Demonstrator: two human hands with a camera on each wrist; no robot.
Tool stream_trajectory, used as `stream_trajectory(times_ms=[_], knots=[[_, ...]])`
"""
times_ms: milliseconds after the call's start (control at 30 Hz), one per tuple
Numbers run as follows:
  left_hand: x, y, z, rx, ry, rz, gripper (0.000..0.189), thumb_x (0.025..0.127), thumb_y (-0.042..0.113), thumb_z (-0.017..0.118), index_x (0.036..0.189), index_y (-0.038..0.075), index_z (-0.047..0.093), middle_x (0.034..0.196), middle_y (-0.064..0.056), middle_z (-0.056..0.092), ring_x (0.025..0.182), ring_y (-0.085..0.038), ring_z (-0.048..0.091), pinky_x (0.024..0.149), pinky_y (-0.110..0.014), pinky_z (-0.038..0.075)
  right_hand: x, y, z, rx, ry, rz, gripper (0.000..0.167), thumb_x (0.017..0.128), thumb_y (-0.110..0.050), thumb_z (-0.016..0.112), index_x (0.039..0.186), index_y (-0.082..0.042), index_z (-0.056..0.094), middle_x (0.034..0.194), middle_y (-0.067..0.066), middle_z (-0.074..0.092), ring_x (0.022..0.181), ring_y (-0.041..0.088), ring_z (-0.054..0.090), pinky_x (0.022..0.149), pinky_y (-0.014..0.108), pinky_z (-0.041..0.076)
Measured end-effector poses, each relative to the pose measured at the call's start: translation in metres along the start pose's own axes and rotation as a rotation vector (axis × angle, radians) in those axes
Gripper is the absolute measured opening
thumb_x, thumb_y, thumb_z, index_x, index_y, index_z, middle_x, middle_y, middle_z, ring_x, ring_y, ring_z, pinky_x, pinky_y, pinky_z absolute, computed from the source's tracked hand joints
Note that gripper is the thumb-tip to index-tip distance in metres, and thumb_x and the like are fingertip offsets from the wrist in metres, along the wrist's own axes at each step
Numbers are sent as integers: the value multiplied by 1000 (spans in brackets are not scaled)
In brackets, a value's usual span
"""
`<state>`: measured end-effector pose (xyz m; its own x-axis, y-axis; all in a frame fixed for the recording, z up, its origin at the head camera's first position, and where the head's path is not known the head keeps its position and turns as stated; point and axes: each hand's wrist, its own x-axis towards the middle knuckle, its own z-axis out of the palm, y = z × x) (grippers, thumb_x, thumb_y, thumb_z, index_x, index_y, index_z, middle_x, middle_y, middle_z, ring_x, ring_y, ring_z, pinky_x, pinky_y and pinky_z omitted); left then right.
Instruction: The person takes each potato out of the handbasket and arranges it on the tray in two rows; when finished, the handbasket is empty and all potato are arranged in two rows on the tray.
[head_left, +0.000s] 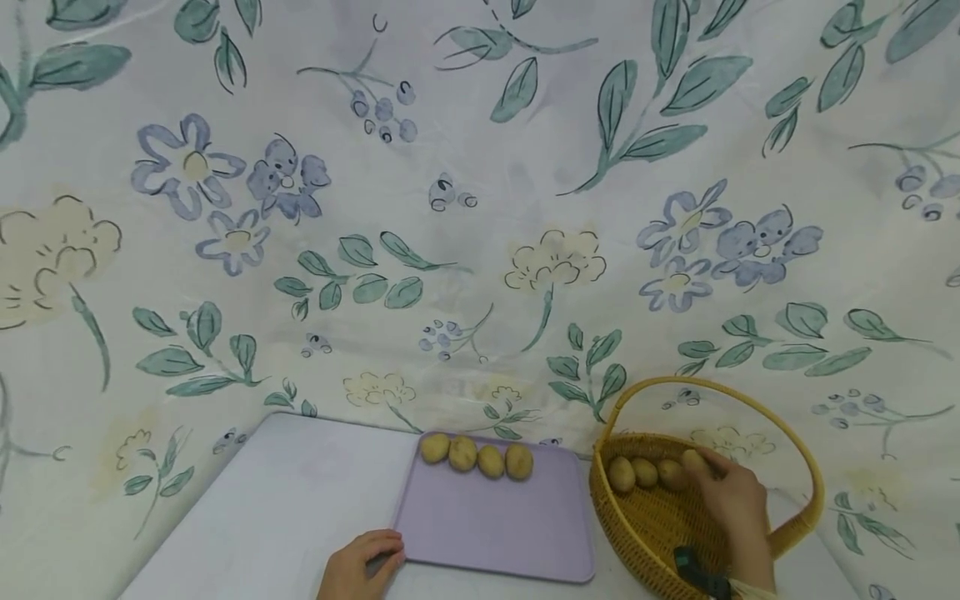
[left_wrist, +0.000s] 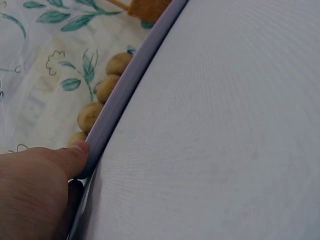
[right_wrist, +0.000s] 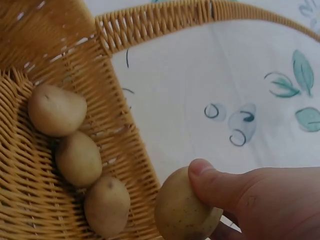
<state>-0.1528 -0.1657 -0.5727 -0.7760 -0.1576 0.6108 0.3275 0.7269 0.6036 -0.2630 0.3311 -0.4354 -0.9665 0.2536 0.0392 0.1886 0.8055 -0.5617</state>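
My right hand (head_left: 735,500) pinches a potato (right_wrist: 182,207) between thumb and fingers, over the far right side of the wicker basket (head_left: 645,533). Beside it, three potatoes (right_wrist: 79,159) lie in a row along the basket's inner wall. At the near left corner of the lilac tray (head_left: 495,525), my left hand (head_left: 362,567) grips the edge. Its thumb (left_wrist: 77,150) lies against the tray's rim in the left wrist view, and its other fingers are mostly hidden there. Several potatoes (head_left: 491,461) sit in a row along the tray's far edge.
A tall arched handle (head_left: 712,385) spans the basket, right of the tray. The white table (head_left: 277,500) extends left of the tray. A floral cloth (head_left: 480,250) hangs behind everything. Near the right wrist, a dark strap-like item (head_left: 697,573) overlaps the basket.
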Motion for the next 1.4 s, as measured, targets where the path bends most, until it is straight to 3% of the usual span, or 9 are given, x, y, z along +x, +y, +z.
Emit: stream_trajectory(times_ms=[233,467,633,800,867,967,1067,1167,1400], knots=[[3,1,-5,31,-26,-16,25,67,8,92,79,24,78,90,15,75,86,-2,72,80,-2,49,-10,-7,11,63,65,-9,61,102,-45,60,149,-8,49,152,30,41,140,56,38,117,67,34],[4,4,-9,47,-86,-67,21,70,11,91,80,24,78,91,16,75,88,-2,72,80,-20,59,-25,-12,18,140,162,-7,55,99,-36,68,145,-9,55,150,23,49,140,52,41,117,67,33],[5,8,-12,41,-144,-117,16,75,13,88,84,22,79,95,14,76,92,-8,74,84,-30,62,-30,-21,21,148,195,-12,54,97,-36,70,142,-8,58,147,27,50,138,55,42,115,69,34],[4,8,-13,53,-145,-117,16,75,13,88,85,23,79,95,13,77,92,-8,74,83,-31,62,-33,-29,23,149,219,-12,52,95,-31,73,140,-9,60,144,27,52,133,55,47,111,70,37],[3,7,-12,55,-132,-107,17,73,13,89,83,22,79,94,13,76,91,-7,74,82,-30,62,-35,-32,24,144,223,-12,51,95,-30,74,140,-9,61,144,26,53,121,53,57,104,67,45],[3,6,-10,61,-131,-92,17,73,12,89,83,22,79,94,13,77,90,-7,74,81,-29,62,-38,-36,24,131,247,-42,49,95,-30,74,137,-8,63,135,26,62,84,43,65,79,55,54],[2,6,-9,61,-140,-94,16,74,13,89,84,21,79,94,12,77,90,-9,74,82,-29,62,-40,-40,24,136,265,-71,48,94,-30,75,135,-8,65,117,26,71,47,25,45,55,37,43],[1,7,-9,65,-150,-91,15,74,15,89,84,21,79,95,10,77,91,-10,74,82,-29,62,-41,-44,25,152,264,-84,48,93,-29,76,135,-8,65,106,27,74,39,13,29,47,31,34],[3,9,-9,65,-158,-93,15,75,16,89,85,22,79,96,10,77,92,-12,75,83,-30,62,-44,-55,28,164,294,-108,45,93,-28,76,133,-9,67,92,25,76,39,10,28,40,27,32]])
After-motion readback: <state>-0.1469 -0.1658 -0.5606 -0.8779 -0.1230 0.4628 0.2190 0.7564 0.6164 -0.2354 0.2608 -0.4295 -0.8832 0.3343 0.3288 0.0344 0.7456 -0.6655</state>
